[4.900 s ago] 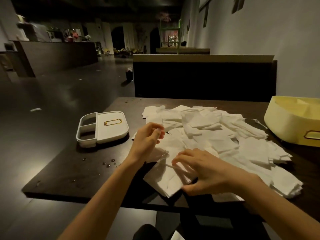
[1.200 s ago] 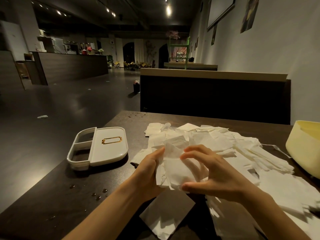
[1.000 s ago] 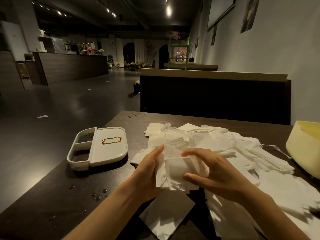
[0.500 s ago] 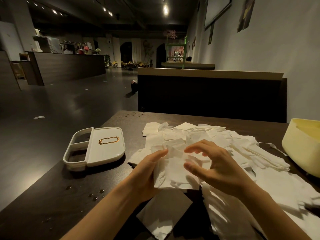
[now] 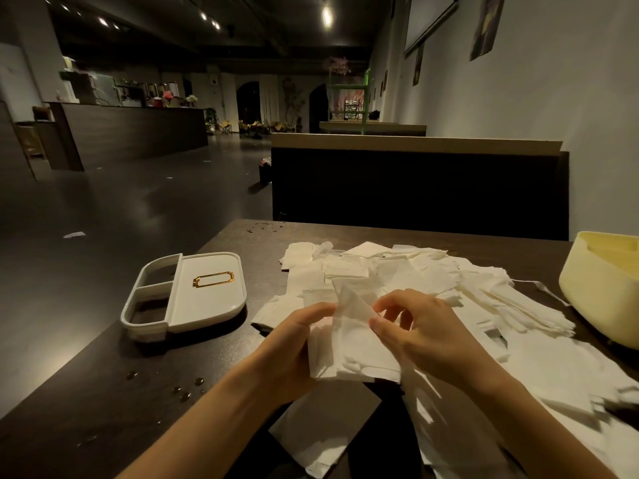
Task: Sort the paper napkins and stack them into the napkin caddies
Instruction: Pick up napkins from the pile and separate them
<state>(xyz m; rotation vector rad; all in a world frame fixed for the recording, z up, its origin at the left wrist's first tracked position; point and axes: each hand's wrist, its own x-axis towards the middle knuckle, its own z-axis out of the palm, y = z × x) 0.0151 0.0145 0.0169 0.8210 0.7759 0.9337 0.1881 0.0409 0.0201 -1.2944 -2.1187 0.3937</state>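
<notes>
A loose heap of white paper napkins point(image 5: 415, 274) covers the middle and right of the dark table point(image 5: 103, 402). Just above the table I hold a small bundle of napkins point(image 5: 352, 344) between both hands. My left hand point(image 5: 290, 344) grips the bundle from the left, fingers behind it. My right hand point(image 5: 415, 326) pinches its top right edge with thumb and fingers. A white napkin caddy point(image 5: 193, 292) with a gold label frame and two open compartments sits to the left. A pale yellow caddy point(image 5: 601, 288) stands at the right edge, partly cut off.
A single napkin point(image 5: 321, 433) lies near the table's front edge below my hands. Water drops point(image 5: 183, 392) dot the table at the front left. A dark bench back point(image 5: 415, 191) rises behind the table. The table's left edge drops to open floor.
Since several seconds ago I lifted a bundle of napkins off the heap. In the last second my right hand's fingers moved from the bundle's front face to its top right edge.
</notes>
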